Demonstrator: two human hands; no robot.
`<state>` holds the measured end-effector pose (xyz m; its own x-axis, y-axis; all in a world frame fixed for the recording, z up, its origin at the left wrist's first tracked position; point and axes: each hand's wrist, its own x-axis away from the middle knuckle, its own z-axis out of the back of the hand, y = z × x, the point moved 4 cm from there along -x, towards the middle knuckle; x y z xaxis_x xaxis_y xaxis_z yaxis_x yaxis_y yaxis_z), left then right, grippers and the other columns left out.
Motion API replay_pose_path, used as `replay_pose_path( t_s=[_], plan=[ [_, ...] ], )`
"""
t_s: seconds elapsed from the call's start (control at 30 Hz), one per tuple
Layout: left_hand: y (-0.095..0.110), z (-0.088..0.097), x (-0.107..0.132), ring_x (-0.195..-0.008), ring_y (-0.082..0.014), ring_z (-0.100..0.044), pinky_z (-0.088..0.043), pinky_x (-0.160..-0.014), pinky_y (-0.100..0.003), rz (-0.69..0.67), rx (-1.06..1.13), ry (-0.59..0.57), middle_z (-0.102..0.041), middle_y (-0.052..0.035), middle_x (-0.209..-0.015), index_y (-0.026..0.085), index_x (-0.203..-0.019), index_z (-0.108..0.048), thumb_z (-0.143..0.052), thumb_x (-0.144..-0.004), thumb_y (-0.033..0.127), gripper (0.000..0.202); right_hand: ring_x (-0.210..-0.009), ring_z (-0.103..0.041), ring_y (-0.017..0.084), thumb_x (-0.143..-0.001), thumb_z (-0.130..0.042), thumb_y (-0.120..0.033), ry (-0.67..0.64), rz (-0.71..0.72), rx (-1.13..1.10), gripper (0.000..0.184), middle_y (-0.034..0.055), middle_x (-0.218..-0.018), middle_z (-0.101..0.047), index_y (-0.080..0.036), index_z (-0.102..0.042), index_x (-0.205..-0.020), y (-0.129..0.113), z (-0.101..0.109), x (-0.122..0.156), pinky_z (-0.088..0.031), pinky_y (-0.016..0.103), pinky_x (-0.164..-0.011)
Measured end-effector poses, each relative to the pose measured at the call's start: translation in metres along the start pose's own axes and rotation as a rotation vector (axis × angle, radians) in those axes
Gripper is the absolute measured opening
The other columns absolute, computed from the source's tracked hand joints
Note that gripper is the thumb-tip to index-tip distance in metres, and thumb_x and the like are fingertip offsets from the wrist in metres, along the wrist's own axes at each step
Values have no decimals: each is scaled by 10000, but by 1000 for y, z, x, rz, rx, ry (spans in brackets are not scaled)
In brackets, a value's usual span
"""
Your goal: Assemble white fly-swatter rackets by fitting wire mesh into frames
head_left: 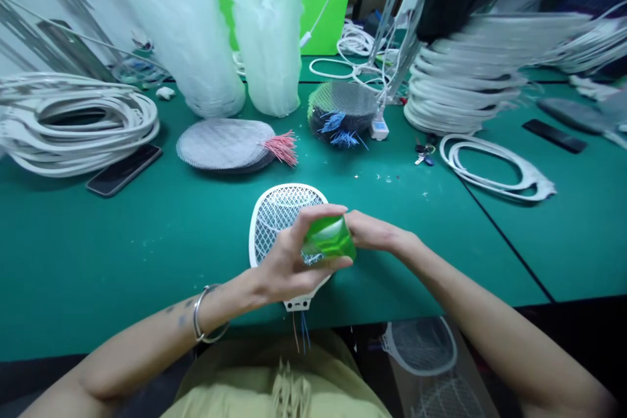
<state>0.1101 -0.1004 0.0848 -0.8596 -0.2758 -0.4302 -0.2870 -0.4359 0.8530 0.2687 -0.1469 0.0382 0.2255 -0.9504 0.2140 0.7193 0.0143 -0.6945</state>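
Observation:
My left hand (294, 261) is curled around a shiny, see-through green object (330, 237), possibly a roll of tape, thumb and fingers on opposite sides. Close against its right side is my right hand (368, 230), fingers drawn together and their tips hidden behind the green piece. Beneath both lies a white racket head (253, 235) with a metal mesh, like an electric fly swatter's, flat on the green table. Its neck points toward me. Thin red and blue wires (304, 332) hang from the neck past the table edge.
Mesh ovals with red wires (223, 144) and a mesh stack with blue wires (343, 108) lie beyond. White frames are piled left (142, 117) and right (441, 98). A phone (125, 170), keys (424, 153) and loose frames (494, 170) lie around. Wrapped stacks (269, 39) stand behind.

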Motion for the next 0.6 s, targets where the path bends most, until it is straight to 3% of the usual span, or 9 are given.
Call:
replay_pose_path(
  t_s=[0.13, 0.3, 0.43, 0.5, 0.57, 0.6],
  plan=[
    [9, -4, 16, -1026, -210, -626, -534, -884, -340, -50, -111, -268, -621, -77, -1128, 235, -1326, -424, -632, -853, 156, 522, -1367, -371, 266, -888, -467, -140, -6, -19, -10, 662, -22, -1533, -315, -323, -265, -1491, 1, -3, 0, -333, 446, -1104],
    [18, 5, 35, -1148, -236, -577, -530, -903, -349, -25, -93, -143, -592, -97, -1218, 250, -1346, -378, -659, -844, 162, 582, -1368, -364, 254, -877, -447, -124, 23, -23, -31, 664, -47, -1526, -315, -338, -274, -1481, -2, -2, 0, -334, 439, -1103],
    [15, 1, 49, -987, -189, -639, -560, -836, -318, 116, -102, -255, -618, -70, -1134, 244, -1322, -443, -622, -873, 185, 487, -1378, -344, 212, -875, -422, -125, 51, -15, -52, 630, -104, -1491, -366, -374, -336, -1447, -6, 0, 1, -322, 417, -1120],
    [7, 20, 53, -976, -185, -647, -575, -815, -304, 228, -89, -112, -590, -78, -1211, 250, -1331, -428, -658, -861, 230, 524, -1390, -317, 199, -893, -412, -154, 85, -1, -53, 596, -116, -1485, -376, -379, -352, -1442, -9, -1, 4, -301, 420, -1137],
    [-4, 62, 61, -1025, -203, -641, -588, -815, -317, 295, -197, 182, -563, -75, -1281, 279, -1383, -347, -679, -855, 290, 624, -1417, -254, 209, -923, -416, -221, 223, -32, -45, 560, -88, -1504, -358, -351, -333, -1461, -12, -6, 12, -243, 457, -1162],
    [-10, 90, 68, -1048, -216, -634, -591, -822, -339, 315, -307, 344, -552, -72, -1306, 291, -1419, -275, -676, -859, 324, 690, -1429, -221, 221, -938, -424, -278, 357, -101, -43, 549, -62, -1515, -346, -333, -316, -1473, -11, -10, 18, -223, 483, -1166]
  ],
)
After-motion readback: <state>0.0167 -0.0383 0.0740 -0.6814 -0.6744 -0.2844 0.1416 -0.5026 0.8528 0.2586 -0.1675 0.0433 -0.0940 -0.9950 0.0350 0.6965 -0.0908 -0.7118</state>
